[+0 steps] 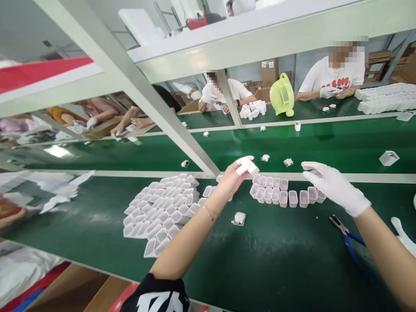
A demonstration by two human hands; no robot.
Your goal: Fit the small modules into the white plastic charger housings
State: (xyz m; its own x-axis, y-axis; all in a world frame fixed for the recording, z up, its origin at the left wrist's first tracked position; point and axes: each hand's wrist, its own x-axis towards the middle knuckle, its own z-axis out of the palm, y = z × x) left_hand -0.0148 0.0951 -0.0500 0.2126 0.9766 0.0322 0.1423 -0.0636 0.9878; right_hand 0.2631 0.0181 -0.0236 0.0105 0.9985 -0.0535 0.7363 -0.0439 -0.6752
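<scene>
My left hand (239,171), with white coverings on its fingertips, is raised over the far edge of the green work surface. Its fingers are bent together around something white that blends with the coverings. In a white glove, my right hand (336,186) has its thumb and forefinger apart with nothing between them. Just left of it and partly behind it stand rows of small white plastic cups (275,196), open side up. A larger cluster of similar cups (162,208) is left of my left forearm. Below my left hand lies a small part with a white lump (239,218).
Blue-handled pliers (349,242) lie below my right hand. Beyond a pale rail runs a green belt (227,149) with small parts (287,162) and a white box (389,158). A slanted post (182,130) rises left. Co-workers sit opposite near a green fan (282,96).
</scene>
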